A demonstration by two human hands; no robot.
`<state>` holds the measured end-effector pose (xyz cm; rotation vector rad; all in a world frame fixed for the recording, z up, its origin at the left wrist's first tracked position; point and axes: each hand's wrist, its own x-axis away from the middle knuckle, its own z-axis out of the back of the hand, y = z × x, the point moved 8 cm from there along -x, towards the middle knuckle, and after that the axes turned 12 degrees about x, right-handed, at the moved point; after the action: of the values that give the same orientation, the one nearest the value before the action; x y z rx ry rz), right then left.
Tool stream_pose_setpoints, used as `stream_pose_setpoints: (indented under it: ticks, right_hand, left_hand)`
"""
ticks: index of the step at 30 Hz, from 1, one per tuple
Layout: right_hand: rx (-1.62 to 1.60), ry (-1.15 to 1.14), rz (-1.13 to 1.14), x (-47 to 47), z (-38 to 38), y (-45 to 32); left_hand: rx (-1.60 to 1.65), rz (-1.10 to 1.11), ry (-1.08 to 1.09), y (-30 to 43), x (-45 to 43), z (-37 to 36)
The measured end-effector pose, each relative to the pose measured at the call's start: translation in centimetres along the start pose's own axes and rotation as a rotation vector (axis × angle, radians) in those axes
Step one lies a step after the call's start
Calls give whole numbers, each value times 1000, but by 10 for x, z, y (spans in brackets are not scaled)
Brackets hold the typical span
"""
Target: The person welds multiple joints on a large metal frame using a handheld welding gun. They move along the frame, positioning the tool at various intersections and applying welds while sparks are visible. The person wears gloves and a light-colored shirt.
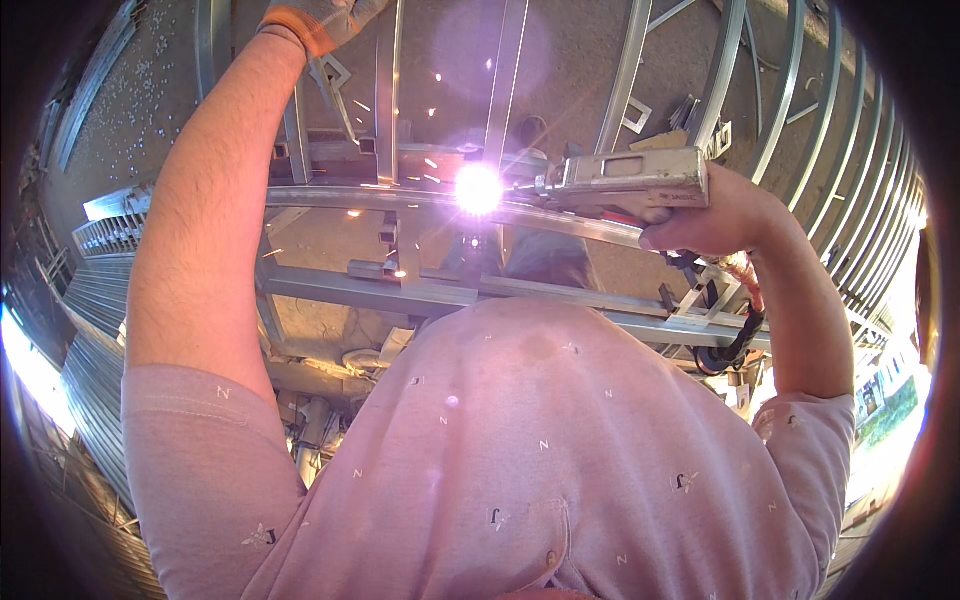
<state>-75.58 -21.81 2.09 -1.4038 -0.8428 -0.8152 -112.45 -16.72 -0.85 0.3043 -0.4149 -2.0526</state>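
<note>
My bare right hand point(727, 210) is closed round the grip of a worn, boxy handheld welding gun point(626, 180), its nozzle pointing left. At the nozzle a glaring white welding arc point(478, 189) burns on a horizontal square steel tube point(337, 197). An upright steel tube point(510, 67) runs away from that spot; the glare hides the joint. Sparks fly mostly to the left. At the top edge, my left hand point(326, 22) wears a grey and orange work glove. The frame cuts off its fingers, so whether they hold the tube beside them cannot be told.
A second horizontal steel tube point(360, 291) crosses close to my body. Many parallel metal bars point(821, 127) curve along the right. A wrapped cable point(742, 334) hangs below my right hand. Stacked metal lengths point(94, 360) lie on the left, and short offcuts point(637, 116) on the floor.
</note>
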Motion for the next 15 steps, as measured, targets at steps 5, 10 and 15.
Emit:
stream_pose_setpoints:
  ticks: [5,10,15]
  right_hand:
    - [-13,-1,-8,1,0,-3]
    - [10,25,24,4,1,-5]
    - [-89,14,5,5,0,-1]
  left_hand:
    - [2,1,5,-1,1,1]
    - [9,1,15,-1,3,1]
    - [10,-2,10,-2,3,1]
